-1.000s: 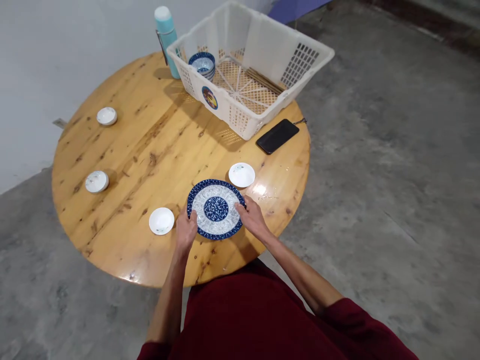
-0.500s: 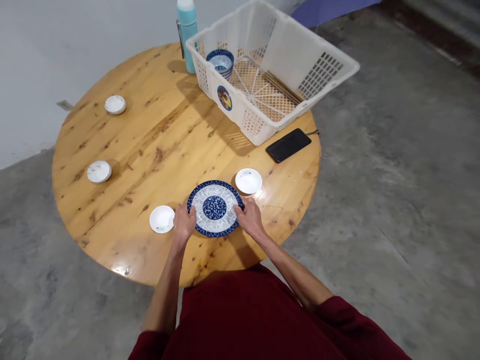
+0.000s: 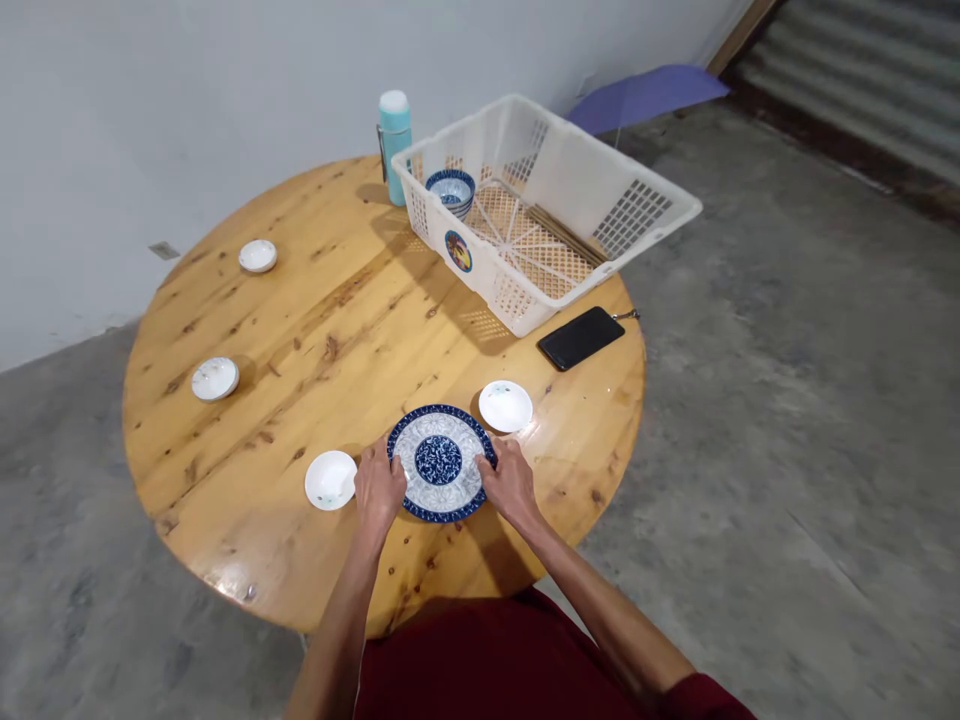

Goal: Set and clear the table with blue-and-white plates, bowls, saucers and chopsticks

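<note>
A round plate (image 3: 438, 462) with a dark blue rim and a blue patterned centre is held level between my two hands, near the front of the table. My left hand (image 3: 379, 488) grips its left edge, thumb on top and fingers under the rim. On the opposite edge my right hand (image 3: 510, 482) has the same kind of hold. Just left of my left hand lies a small white dish (image 3: 331, 480). Another small white dish (image 3: 505, 406) sits beyond my right hand. Whether the plate's underside touches the table is hidden.
On the round wooden table (image 3: 337, 400) stands a white plastic basket (image 3: 525, 312) holding blue-and-white bowls (image 3: 451, 188) and chopsticks (image 3: 566, 235). A turquoise bottle (image 3: 396, 150) is behind it, a black phone (image 3: 580, 338) before it. Small white dishes (image 3: 215, 379) (image 3: 258, 256) lie at left.
The camera view has tilted up, so the table and everything on it appear lower in the picture. Both hands keep hold of the plate, which stays between the two near white dishes.
</note>
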Available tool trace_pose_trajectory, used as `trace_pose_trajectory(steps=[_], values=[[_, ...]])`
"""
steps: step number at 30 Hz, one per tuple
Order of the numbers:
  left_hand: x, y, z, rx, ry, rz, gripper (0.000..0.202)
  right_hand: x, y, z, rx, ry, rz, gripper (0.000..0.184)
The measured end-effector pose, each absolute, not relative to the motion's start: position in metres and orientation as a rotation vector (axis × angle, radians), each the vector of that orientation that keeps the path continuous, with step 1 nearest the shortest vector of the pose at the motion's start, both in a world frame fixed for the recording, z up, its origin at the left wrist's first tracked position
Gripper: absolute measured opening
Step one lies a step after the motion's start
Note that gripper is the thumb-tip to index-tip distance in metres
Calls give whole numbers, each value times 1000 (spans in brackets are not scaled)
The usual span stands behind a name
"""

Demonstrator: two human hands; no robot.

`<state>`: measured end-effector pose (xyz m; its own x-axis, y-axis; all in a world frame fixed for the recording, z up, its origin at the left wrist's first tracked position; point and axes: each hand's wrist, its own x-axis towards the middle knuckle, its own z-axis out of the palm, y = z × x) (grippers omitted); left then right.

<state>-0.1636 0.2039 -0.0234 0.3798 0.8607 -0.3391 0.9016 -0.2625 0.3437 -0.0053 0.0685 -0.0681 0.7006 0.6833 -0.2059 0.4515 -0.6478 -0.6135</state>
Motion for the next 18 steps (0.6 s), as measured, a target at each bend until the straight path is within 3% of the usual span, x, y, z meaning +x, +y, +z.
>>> trace_pose_trajectory(steps=[18], values=[[-167, 221, -31, 2198, 1542, -178, 47, -5, 84, -44, -2524, -925, 712, 47]])
